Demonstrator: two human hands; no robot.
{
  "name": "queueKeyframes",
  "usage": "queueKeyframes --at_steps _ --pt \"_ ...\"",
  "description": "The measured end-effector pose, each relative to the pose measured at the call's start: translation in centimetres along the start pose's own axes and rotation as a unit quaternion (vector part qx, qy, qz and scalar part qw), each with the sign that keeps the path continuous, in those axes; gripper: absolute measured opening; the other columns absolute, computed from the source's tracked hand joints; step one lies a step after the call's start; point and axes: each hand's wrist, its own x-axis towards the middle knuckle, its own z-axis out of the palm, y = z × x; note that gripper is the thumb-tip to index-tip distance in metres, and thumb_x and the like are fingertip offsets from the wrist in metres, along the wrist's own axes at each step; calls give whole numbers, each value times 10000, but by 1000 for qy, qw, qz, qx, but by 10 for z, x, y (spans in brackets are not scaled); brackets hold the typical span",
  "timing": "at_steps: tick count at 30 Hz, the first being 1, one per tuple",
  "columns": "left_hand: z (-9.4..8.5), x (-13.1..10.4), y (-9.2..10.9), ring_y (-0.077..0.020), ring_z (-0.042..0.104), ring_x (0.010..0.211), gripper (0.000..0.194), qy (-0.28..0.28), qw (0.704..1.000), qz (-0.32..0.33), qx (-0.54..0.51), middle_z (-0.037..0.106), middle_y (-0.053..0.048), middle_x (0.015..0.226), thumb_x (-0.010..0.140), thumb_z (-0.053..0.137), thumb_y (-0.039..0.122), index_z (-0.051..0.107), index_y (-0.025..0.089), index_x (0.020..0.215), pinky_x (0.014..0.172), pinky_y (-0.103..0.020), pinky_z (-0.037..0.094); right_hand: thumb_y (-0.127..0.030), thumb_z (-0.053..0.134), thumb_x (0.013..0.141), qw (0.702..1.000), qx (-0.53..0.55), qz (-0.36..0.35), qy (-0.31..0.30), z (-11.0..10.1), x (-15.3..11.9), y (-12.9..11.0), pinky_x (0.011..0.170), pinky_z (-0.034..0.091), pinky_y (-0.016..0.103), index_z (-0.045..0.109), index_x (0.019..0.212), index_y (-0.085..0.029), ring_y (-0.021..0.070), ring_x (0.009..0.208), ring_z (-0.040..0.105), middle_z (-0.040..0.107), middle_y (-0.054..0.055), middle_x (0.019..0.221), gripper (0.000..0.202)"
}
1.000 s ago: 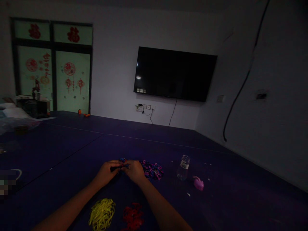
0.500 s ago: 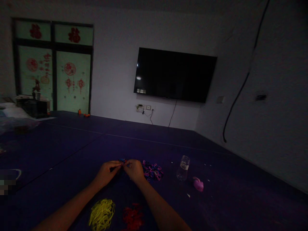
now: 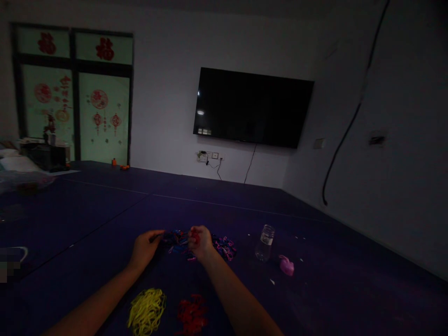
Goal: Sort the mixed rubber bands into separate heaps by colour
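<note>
My left hand is just left of the pile of small dark blue and pink loops. Its thumb and forefinger pinch together at the pile's edge, and whatever lies between them is too dark to make out. Curled fingers of my right hand hold a small bunch of red strands above the middle of the loops. Nearer to me lie a heap of yellow strands, below my left hand, and a heap of red strands beside my right forearm.
A clear glass jar stands right of the loops, with a pink object beside it. White scraps dot the dark purple tabletop. Farther left is a plastic bag. A television hangs on the far wall.
My hands have parted: the left has drawn back leftward, and the right has turned and now shows red strands in its fingers. More of the loop pile between them is exposed.
</note>
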Motion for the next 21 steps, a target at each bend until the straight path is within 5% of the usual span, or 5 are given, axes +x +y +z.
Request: queueKeyframes --at_steps 5,13,21 --pt "1 2 -6 -223 695 840 239 -7 1000 4 20 747 -42 906 701 537 222 729 187 840 828 -355 533 -325 460 795 998 62 10 14 -3 -3 -5 332 138 145 408 556 -178 37 321 280 488 -23 473 286" --pt "1 4 -10 -238 620 1051 298 4 986 66 156 668 -79 1144 739 501 183 711 169 951 962 -393 458 -493 585 758 994 36 -58 86 0 -4 -5 303 95 152 368 508 -196 26 267 171 225 -123 311 445" --pt "5 -6 13 -223 525 1178 382 -153 930 118 313 652 -75 1170 776 432 58 680 173 1044 1062 -372 321 -508 597 713 990 -23 -90 109 -5 0 -1 291 99 166 365 476 -206 35 253 188 226 -116 291 449"
